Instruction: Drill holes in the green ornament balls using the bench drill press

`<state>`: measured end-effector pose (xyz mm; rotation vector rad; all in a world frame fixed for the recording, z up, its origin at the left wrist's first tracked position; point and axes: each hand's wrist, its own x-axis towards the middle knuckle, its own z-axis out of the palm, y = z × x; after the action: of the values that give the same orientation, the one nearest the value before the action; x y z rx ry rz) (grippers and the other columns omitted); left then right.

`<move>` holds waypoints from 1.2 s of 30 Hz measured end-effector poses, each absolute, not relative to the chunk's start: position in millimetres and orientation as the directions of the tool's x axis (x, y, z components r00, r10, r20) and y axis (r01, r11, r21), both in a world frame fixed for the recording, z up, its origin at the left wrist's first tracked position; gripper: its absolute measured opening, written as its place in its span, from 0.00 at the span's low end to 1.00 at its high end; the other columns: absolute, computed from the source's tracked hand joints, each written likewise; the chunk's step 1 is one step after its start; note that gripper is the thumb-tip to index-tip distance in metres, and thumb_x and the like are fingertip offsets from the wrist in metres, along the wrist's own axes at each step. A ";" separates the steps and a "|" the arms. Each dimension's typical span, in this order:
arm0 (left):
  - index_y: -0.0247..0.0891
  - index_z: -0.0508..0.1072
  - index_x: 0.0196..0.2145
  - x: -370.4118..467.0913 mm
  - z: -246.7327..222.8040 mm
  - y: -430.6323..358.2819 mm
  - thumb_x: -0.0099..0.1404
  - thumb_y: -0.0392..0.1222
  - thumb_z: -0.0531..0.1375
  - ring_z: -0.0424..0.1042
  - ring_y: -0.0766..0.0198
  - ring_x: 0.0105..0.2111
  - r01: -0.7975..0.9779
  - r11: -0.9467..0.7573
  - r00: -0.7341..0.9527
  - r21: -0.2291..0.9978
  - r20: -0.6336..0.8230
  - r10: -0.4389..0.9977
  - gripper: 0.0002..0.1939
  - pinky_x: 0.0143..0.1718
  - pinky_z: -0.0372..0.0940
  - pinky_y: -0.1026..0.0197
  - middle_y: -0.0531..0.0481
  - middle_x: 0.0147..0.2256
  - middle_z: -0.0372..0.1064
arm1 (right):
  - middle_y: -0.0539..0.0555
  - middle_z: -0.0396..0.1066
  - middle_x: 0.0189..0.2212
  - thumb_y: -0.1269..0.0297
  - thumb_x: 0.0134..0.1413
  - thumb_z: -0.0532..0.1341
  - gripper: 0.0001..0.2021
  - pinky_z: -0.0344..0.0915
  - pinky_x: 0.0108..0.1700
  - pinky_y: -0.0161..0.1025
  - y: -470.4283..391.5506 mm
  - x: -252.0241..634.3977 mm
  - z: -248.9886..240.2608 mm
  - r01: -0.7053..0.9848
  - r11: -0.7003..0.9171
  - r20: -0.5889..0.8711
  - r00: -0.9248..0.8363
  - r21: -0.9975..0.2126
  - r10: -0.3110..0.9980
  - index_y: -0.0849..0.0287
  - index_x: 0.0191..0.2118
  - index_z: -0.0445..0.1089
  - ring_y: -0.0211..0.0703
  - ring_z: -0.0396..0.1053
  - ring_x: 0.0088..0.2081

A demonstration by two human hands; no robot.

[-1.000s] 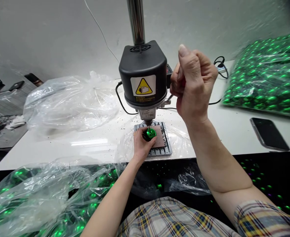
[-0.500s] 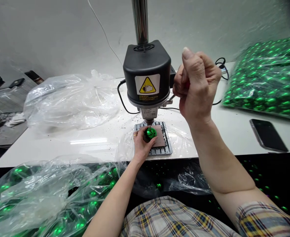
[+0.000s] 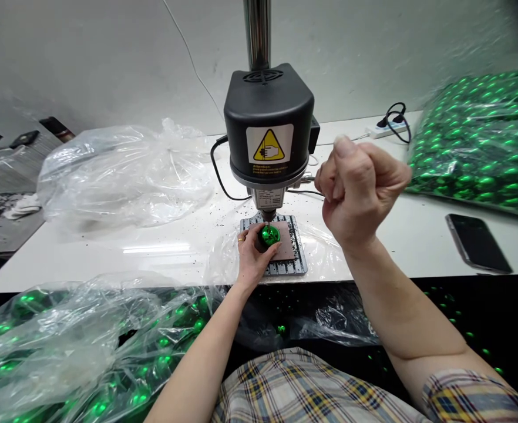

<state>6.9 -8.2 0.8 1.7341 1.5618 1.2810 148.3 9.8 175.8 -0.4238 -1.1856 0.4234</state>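
Note:
A small black drill press with a yellow warning label stands on the white table. Beneath its bit, my left hand grips a shiny green ball by its sides, thumb to the right and fingers to the left. The ball rests on a pinkish square pad over the slotted metal base. The bit's tip seems to meet the ball's top. To the right of the drill head, my right hand is closed around the end of the feed lever; its grip is mostly hidden by the fingers.
Clear plastic bags of green balls lie at the lower left and at the back right. A crumpled clear bag sits left of the drill. At right lie a phone and a power strip. Dark shavings dot the table.
My right hand has come down with the lever, and the drill head appears slightly lower and further right in view. My left hand stays around the ball.

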 end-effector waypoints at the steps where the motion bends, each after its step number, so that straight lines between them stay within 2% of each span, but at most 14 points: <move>1: 0.45 0.71 0.53 6.9 0.6 -8.5 0.54 0.45 0.69 0.63 0.54 0.52 0.500 -0.242 -0.088 0.832 0.326 0.941 0.28 0.56 0.60 0.50 0.46 0.47 0.67 | 0.47 0.44 0.12 0.65 0.59 0.60 0.26 0.42 0.20 0.35 8.2 148.3 172.3 -0.098 0.858 0.805 0.309 -0.504 0.507 0.64 0.16 0.46 0.28 0.47 0.15; 4: 0.46 0.71 0.52 7.1 0.4 -9.0 0.54 0.44 0.69 0.62 0.54 0.52 0.495 -0.242 -0.094 0.834 0.329 0.940 0.28 0.57 0.60 0.50 0.46 0.47 0.67 | 0.47 0.41 0.13 0.68 0.59 0.59 0.26 0.41 0.21 0.34 6.7 148.4 162.6 -0.108 0.887 0.840 0.288 -0.448 0.459 0.65 0.17 0.43 0.27 0.46 0.15; 9: 0.46 0.71 0.52 7.2 0.6 -9.2 0.54 0.44 0.69 0.63 0.54 0.51 0.500 -0.250 -0.093 0.829 0.338 0.937 0.27 0.56 0.60 0.50 0.46 0.47 0.67 | 0.47 0.42 0.13 0.69 0.57 0.60 0.26 0.40 0.21 0.34 11.4 148.3 149.0 -0.076 0.925 0.866 0.328 -0.373 0.377 0.65 0.17 0.42 0.26 0.44 0.16; 14: 0.45 0.71 0.53 7.0 -0.3 -8.8 0.55 0.46 0.69 0.63 0.54 0.51 0.494 -0.252 -0.088 0.832 0.336 0.938 0.28 0.55 0.61 0.51 0.46 0.46 0.68 | 0.47 0.41 0.13 0.72 0.55 0.59 0.25 0.41 0.22 0.34 13.2 152.1 138.8 -0.062 0.945 0.901 0.289 -0.320 0.324 0.65 0.18 0.40 0.26 0.40 0.17; 19: 0.44 0.70 0.53 7.0 -2.2 -8.2 0.55 0.46 0.69 0.63 0.55 0.51 0.492 -0.256 -0.088 0.832 0.339 0.936 0.28 0.55 0.61 0.51 0.46 0.46 0.67 | 0.47 0.44 0.13 0.77 0.51 0.58 0.22 0.43 0.22 0.35 11.7 155.9 131.8 -0.071 0.960 0.932 0.228 -0.272 0.281 0.64 0.17 0.43 0.27 0.42 0.17; 26: 0.44 0.70 0.53 6.9 -2.3 -7.9 0.54 0.46 0.69 0.63 0.54 0.51 0.510 -0.243 -0.095 0.825 0.335 0.937 0.28 0.55 0.62 0.51 0.46 0.46 0.68 | 0.48 0.43 0.14 0.79 0.47 0.57 0.21 0.43 0.23 0.36 12.2 157.8 126.1 -0.068 0.972 0.954 0.189 -0.224 0.233 0.63 0.17 0.40 0.29 0.42 0.18; 31: 0.45 0.71 0.52 7.2 -2.2 -8.7 0.54 0.45 0.69 0.63 0.54 0.51 0.515 -0.229 -0.104 0.826 0.326 0.940 0.28 0.55 0.61 0.50 0.46 0.46 0.68 | 0.47 0.42 0.13 0.78 0.45 0.57 0.21 0.43 0.23 0.37 6.6 160.7 118.3 -0.050 0.975 0.972 0.077 -0.217 0.220 0.63 0.16 0.41 0.30 0.43 0.18; 33: 0.45 0.71 0.52 7.3 -2.6 -7.7 0.54 0.45 0.69 0.63 0.53 0.52 0.511 -0.236 -0.099 0.827 0.329 0.939 0.28 0.56 0.61 0.50 0.46 0.47 0.69 | 0.47 0.42 0.13 0.78 0.48 0.57 0.22 0.42 0.22 0.37 4.7 157.9 122.8 -0.049 0.975 0.968 0.112 -0.219 0.223 0.63 0.16 0.41 0.30 0.43 0.17; 36: 0.44 0.71 0.52 8.4 -0.7 -6.1 0.54 0.45 0.69 0.63 0.54 0.52 0.500 -0.239 -0.102 0.832 0.330 0.939 0.28 0.55 0.61 0.50 0.46 0.47 0.68 | 0.47 0.44 0.12 0.74 0.55 0.58 0.23 0.40 0.20 0.36 7.2 150.3 146.6 -0.072 0.942 0.904 0.265 -0.327 0.335 0.64 0.16 0.43 0.29 0.43 0.15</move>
<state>8.4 -6.1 -0.7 1.7287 1.5720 1.3002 150.3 7.2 146.6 -0.2389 -1.2766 0.2781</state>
